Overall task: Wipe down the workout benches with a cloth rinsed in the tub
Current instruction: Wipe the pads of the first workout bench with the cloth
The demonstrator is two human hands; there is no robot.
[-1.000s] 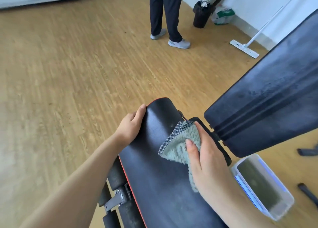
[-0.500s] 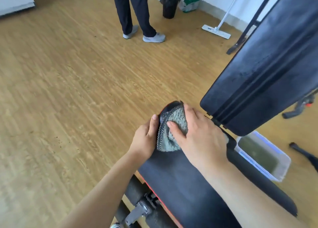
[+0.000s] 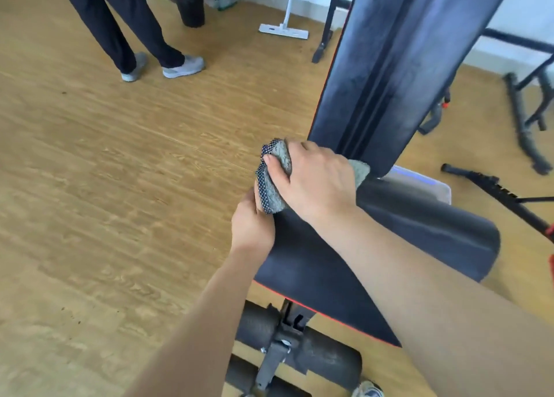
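**Bench wipe-down: doing the narrow end of the seat properly**

So here the cloth (image 3: 275,171) is bunched over the far, narrow end of the seat pad (image 3: 389,237), mid-frame, right where it meets the bottom of the raised backrest (image 3: 398,66). The right hand (image 3: 314,183) is clamped on it, thumb on top and fingers curled over the end of the pad. The left hand (image 3: 251,225) sits just below and to the left, up against the pad's edge and touching the cloth's lower hem. Its fingers are tucked out of sight, so I can't tell if it's gripping the pad or just bracing. The tub (image 3: 419,183) is on the floor behind the seat, centre-right, mostly hidden by the pads.

My take on doing this bit well:

- Wrap the cloth round the rounded end and drag it along the side edge, not just across the top. That rim is where sweat collects.
- Brace the pad with the other hand so it doesn't rock on its hinge.
- Work the cloth into the gap under the backrest, which is easy to miss.
- The backrest looks streaky and dusty, so it probably comes next. I'd rinse in the tub first, since a bunched cloth just smears.
- Wring it well, because drips on that wood floor (image 3: 120,186) get slippery.
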